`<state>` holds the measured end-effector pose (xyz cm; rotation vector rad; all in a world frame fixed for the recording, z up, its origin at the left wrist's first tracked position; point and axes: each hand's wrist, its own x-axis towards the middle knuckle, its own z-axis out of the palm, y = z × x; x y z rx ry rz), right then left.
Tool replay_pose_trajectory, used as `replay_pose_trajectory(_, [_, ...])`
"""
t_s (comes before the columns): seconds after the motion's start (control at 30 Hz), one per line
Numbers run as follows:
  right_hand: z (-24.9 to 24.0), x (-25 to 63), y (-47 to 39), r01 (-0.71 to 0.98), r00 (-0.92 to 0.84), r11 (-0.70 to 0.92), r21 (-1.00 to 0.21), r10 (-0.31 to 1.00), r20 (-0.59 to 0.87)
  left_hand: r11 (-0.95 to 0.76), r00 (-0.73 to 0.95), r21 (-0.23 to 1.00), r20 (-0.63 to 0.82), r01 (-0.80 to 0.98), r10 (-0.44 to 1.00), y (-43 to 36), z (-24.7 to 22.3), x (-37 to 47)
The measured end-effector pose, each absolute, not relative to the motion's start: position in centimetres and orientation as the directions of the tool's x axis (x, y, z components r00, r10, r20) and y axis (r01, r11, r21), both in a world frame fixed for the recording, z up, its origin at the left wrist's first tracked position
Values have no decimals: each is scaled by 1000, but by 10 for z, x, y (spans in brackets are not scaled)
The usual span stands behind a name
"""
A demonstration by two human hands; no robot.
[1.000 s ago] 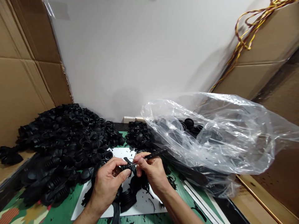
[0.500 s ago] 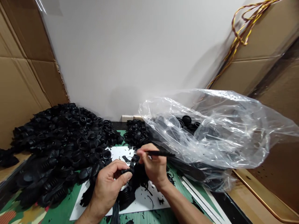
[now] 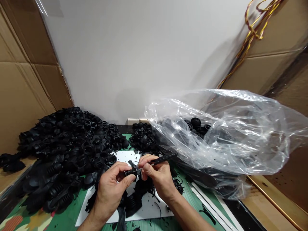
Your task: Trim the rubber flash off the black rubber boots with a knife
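Between the thumb and fingers of my left hand [image 3: 110,186] is a small black rubber part [image 3: 128,172], mostly covered by the fingertips. My right hand [image 3: 161,176] grips a black-handled craft knife [image 3: 166,158] like a pen. Its thin metal tip points left and meets the rubber part, though the exact contact is hidden. Both hands are over a white sheet [image 3: 144,205] strewn with black shavings. More ribbed black rubber parts [image 3: 132,202] lie on the sheet below my hands.
A large heap of black rubber parts [image 3: 72,138] covers the left side, with a smaller pile [image 3: 143,136] at the back. To the right, a clear plastic bag [image 3: 243,141] holds more parts. White strips [image 3: 211,205] lie on the green surface [image 3: 187,186]. Cardboard [image 3: 24,86] flanks the space.
My right hand has lowered, bringing the craft knife's tip down and left to the rubber part. My left hand keeps its pinch. The view has shifted slightly.
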<state>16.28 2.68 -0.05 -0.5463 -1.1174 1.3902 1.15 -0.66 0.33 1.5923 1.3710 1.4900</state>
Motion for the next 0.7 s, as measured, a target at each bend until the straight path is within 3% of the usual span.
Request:
replay_pose_trajectory(0.3, [0, 161, 25, -457, -226, 128, -880, 940, 254, -329, -105, 912, 362, 243, 926, -6, 2, 12])
replay_pose_trajectory(0.43, [-1, 160, 23, -388, -199, 234, -891, 923, 329, -271, -97, 947, 290, 172, 952, -9, 6, 17])
replay_pose_trajectory(0.57, [-2, 170, 35, -99, 38, 483, -870, 876, 481, -260, -31, 947, 271, 191, 962, -13, 7, 22])
replay_pose_trajectory(0.63, [-3, 177, 45, -20, 171, 454, -891, 879, 445, -306, -63, 918, 331, 252, 941, -13, 6, 22])
replay_pose_trajectory(0.7, [-4, 180, 52, -38, 186, 386, -922, 909, 373, -333, -101, 892, 378, 307, 920, -11, 4, 19])
